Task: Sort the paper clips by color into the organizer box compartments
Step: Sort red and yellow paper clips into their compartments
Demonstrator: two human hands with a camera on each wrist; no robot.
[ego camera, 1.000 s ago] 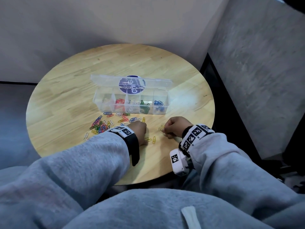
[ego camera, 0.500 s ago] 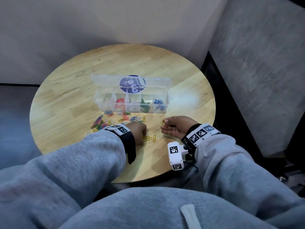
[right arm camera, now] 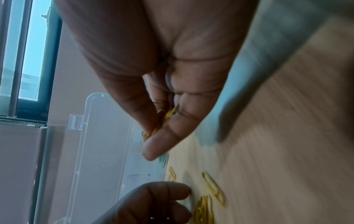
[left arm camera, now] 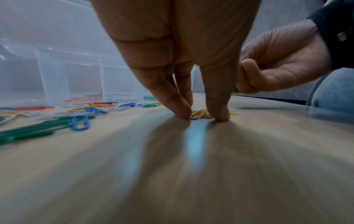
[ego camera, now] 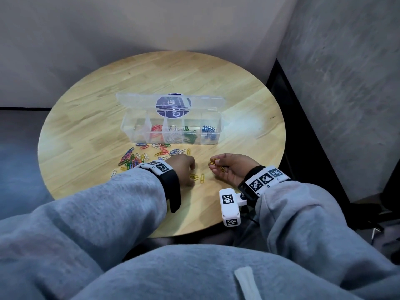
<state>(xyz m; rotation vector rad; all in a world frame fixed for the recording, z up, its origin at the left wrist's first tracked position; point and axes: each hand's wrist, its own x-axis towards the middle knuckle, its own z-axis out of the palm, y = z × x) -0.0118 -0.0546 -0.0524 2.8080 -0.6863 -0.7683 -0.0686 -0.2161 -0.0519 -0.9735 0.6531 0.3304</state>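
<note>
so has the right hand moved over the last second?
Yes. The right hand has rolled palm-up, lifting the yellow paper clips it pinches slightly toward the clear plastic organizer box.

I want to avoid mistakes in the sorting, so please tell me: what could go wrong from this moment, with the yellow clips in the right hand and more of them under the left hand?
1. The right hand pinches several yellow clips loosely at the fingertips; one may slip out on the way to the organizer box.
2. The left hand fingertips press beside a yellow clip pile on the table; flat clips may slide away.
</note>
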